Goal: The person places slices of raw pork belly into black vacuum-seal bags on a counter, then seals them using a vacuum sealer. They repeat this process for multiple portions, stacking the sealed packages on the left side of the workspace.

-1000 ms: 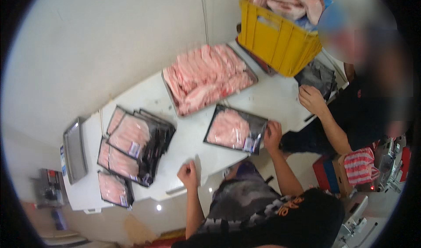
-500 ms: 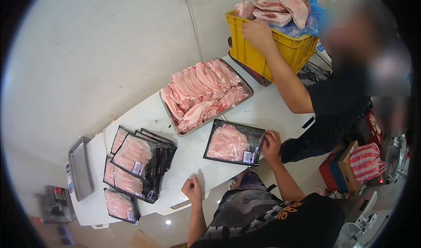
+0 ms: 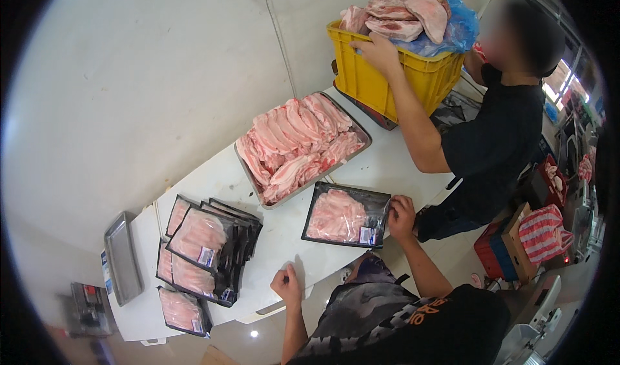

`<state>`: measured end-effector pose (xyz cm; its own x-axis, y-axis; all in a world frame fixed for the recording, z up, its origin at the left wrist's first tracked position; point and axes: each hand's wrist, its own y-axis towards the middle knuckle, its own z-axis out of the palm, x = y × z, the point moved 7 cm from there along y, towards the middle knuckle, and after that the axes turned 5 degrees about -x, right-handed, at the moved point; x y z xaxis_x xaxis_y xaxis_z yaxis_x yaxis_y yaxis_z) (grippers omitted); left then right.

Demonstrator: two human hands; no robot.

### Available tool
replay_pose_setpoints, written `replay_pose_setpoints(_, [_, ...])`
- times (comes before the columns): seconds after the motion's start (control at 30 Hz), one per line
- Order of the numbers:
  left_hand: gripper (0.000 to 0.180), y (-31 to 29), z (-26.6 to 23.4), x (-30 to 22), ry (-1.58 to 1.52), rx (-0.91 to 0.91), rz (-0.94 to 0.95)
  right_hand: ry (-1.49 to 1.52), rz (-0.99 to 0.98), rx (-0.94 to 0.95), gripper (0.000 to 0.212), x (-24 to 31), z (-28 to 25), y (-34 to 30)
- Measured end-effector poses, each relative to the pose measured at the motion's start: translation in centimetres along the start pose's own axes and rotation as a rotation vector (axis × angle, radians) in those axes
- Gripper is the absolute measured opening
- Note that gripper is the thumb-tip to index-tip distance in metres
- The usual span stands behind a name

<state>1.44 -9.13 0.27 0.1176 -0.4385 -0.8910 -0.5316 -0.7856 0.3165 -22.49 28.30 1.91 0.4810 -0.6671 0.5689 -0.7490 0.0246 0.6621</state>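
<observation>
we find the black pack of meat [image 3: 336, 216] lying flat on the white table [image 3: 274, 242], just in front of the metal tray [image 3: 367, 139], its label at the lower right corner. the right hand [image 3: 401, 218], in front and to the right of the tray, is narrow, its fingers touching the pack's right edge; whether they pinch it we cannot tell. the left hand [image 3: 286, 284], in front of the tray, is curled into a fist near the table edge; whether anything is inside we cannot tell. the tray bears raw meat strips [image 3: 290, 135]. to its left we note overlapping packs [image 3: 200, 236] and, farther left, a grey pan [image 3: 123, 261]. behind and right of the tray stands a yellow crate [image 3: 368, 84] heaped with larger meat pieces [image 3: 397, 13] and blue plastic [image 3: 460, 19], a co-worker's hand [image 3: 380, 53] at its rim.
</observation>
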Motion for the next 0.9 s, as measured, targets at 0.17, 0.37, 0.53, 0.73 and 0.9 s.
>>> replay_pose_setpoints(0.17, [0.042, 0.2, 0.0, -1.5, -0.010, -0.018, 0.011, -0.009, -0.025, -0.018, 0.021, 0.1, -0.2, 0.0])
replay_pose_setpoints(0.37, [0.043, 0.1, 0.3, 0.2, 0.003, -0.012, 0.009, -0.003, -0.036, -0.009, 0.021, 0.3, -0.5, 0.3])
replay_pose_setpoints(0.53, [0.045, 0.0, 0.3, 1.2, -0.013, -0.026, -0.004, -0.018, -0.032, 0.002, 0.022, 0.5, -0.5, 0.3])
replay_pose_setpoints(0.73, [0.044, -0.1, 0.6, 1.1, -0.047, 0.005, -0.028, -0.006, -0.021, -0.014, 0.018, 0.4, -0.7, 0.0])
replay_pose_setpoints(0.9, [0.043, -0.1, 0.3, 0.8, -0.044, 0.025, 0.010, 0.024, -0.042, -0.009, 0.018, 0.6, -0.8, -0.2])
